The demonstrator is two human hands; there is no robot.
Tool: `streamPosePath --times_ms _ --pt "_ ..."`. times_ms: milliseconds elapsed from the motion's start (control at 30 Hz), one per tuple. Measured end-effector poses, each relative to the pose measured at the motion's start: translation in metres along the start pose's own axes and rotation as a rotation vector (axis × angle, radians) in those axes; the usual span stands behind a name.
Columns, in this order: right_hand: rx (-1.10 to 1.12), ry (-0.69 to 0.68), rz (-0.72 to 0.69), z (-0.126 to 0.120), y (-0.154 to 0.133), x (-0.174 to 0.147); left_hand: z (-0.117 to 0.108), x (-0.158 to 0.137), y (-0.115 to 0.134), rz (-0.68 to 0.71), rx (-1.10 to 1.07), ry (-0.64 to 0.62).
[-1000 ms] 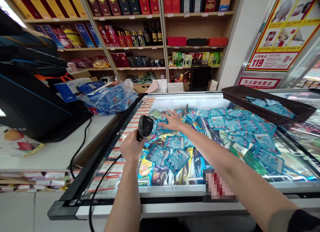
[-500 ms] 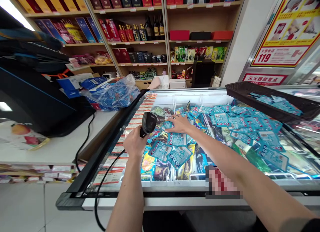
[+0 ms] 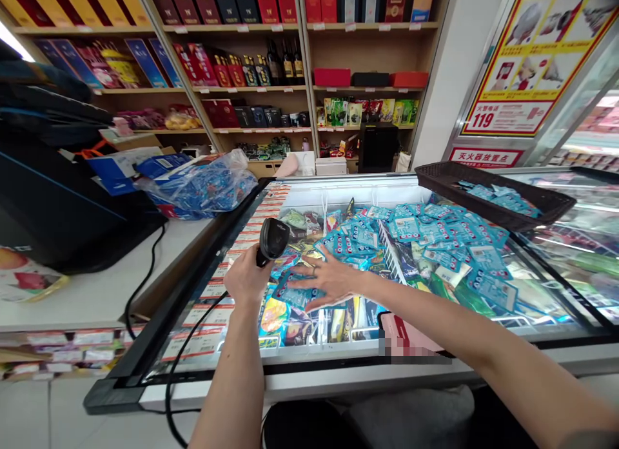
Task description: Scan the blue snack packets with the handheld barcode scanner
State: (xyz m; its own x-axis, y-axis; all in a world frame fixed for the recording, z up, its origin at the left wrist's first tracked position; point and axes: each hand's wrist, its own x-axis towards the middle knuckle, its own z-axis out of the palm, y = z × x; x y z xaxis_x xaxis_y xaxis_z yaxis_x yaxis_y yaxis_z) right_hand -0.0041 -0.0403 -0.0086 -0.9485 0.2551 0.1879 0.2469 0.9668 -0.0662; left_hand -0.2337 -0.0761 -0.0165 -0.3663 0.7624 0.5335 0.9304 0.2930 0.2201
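Observation:
My left hand [image 3: 245, 276] is wrapped round the handle of a black barcode scanner [image 3: 275, 237], its head pointing up and right. Its cable [image 3: 186, 346] hangs down past my forearm. My right hand [image 3: 334, 278] is spread flat, palm down, over blue printed packets [image 3: 291, 295] at the near left of the chest freezer [image 3: 290, 391]. Its fingers cover part of those packets; whether it presses on them I cannot tell. More blue packets [image 3: 360, 237] lie just beyond that hand, and a large spread of them [image 3: 435, 233] lies to the right.
A dark woven basket [image 3: 541, 222] holding blue packets rests on the freezer's right side. A phone-like pink-and-red screen [image 3: 411, 336], partly blurred out, lies under my right forearm. Left are a plastic bag of blue packs [image 3: 207, 184] and a black machine [image 3: 58, 197]. Stocked shelves [image 3: 232, 88] stand behind.
My right hand has moved from the farther packets toward me and left, its fingers spreading. Several blue packets now lie farther back. The scanner stays in my left hand; the view has shifted slightly.

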Motion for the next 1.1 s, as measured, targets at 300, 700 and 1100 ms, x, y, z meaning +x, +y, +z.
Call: streamPosePath --times_ms 300,700,1100 --pt "-0.057 0.069 0.095 0.003 0.034 -0.035 0.002 -0.004 0.01 0.053 0.038 0.017" --pt "-0.076 0.292 0.239 0.0 0.059 -0.071 0.003 -0.007 0.048 0.161 0.059 -0.054" --pt "0.232 0.227 0.789 -0.015 0.168 -0.112 0.008 -0.004 0.093 0.325 -0.009 -0.099"
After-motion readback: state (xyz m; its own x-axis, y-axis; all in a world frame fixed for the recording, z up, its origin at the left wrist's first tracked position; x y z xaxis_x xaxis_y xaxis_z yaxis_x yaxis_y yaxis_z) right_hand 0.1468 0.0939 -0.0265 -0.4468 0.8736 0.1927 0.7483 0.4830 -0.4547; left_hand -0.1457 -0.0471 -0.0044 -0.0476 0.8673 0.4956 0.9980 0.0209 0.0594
